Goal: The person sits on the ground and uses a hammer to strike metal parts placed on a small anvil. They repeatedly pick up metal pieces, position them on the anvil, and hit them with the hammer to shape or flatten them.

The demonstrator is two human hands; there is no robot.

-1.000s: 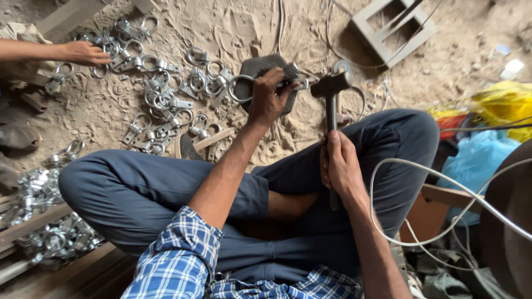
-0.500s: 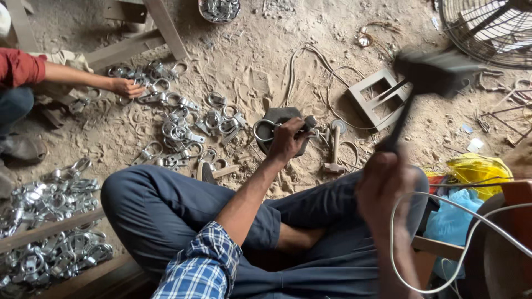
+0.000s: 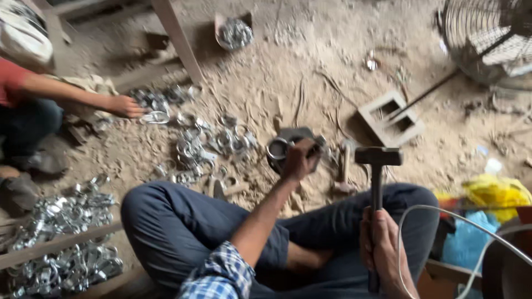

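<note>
I sit cross-legged on a sandy floor. My left hand point(image 3: 300, 159) reaches forward and grips a metal ring clamp point(image 3: 277, 148) lying on a dark steel block point(image 3: 293, 134). My right hand point(image 3: 380, 250) is closed around the handle of a hammer point(image 3: 378, 158), whose head stands upright above my right knee, to the right of the block. A second, smaller hammer point(image 3: 344, 169) lies on the ground between the block and the raised hammer.
Several shiny ring clamps point(image 3: 208, 145) are scattered left of the block, with more heaped at lower left point(image 3: 61, 238). Another person's hand point(image 3: 125, 105) reaches into the clamps. A grey hollow block point(image 3: 390, 117), a fan cage point(image 3: 487, 36), a white cable point(image 3: 443, 217) and a yellow bag point(image 3: 496, 194) lie to the right.
The hammer swung high up to the right, then came back down to stand above my right knee. My left hand stayed on the clamp at the block.
</note>
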